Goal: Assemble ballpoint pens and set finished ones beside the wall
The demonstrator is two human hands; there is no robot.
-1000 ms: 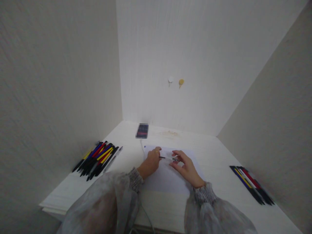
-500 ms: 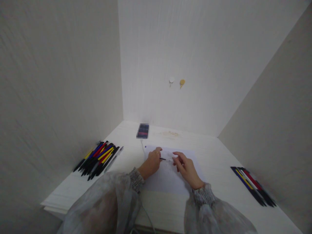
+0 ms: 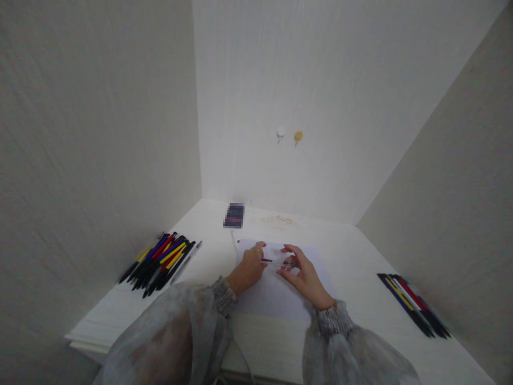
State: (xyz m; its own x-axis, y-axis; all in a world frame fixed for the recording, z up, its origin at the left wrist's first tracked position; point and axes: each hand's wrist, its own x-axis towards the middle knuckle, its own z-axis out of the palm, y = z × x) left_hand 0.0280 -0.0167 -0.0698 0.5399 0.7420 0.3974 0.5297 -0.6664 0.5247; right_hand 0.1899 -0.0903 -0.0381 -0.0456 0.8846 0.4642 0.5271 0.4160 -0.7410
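Observation:
My left hand [image 3: 249, 270] is closed on one end of a slim pen [image 3: 277, 261] with a clear barrel and dark parts. The pen lies level above a white sheet of paper [image 3: 272, 299] and points right. Around its other end curves my right hand [image 3: 301, 272], thumb and index finger spread apart. Whether the other right fingers touch the pen is too small to tell.
To the left lies a heap of coloured pens [image 3: 160, 262], with a clear pen [image 3: 187, 261] beside it. Several more pens [image 3: 414, 305] lie in a row at right. A blurred dark phone-like object [image 3: 234, 215] with a cable is at the back. Two hooks, one white [image 3: 280, 132] and one yellow [image 3: 298, 136], are on the wall.
My right hand has turned and its thumb and index finger have spread wider around the pen's right end. More of the pen shows now. My left hand has stayed in place.

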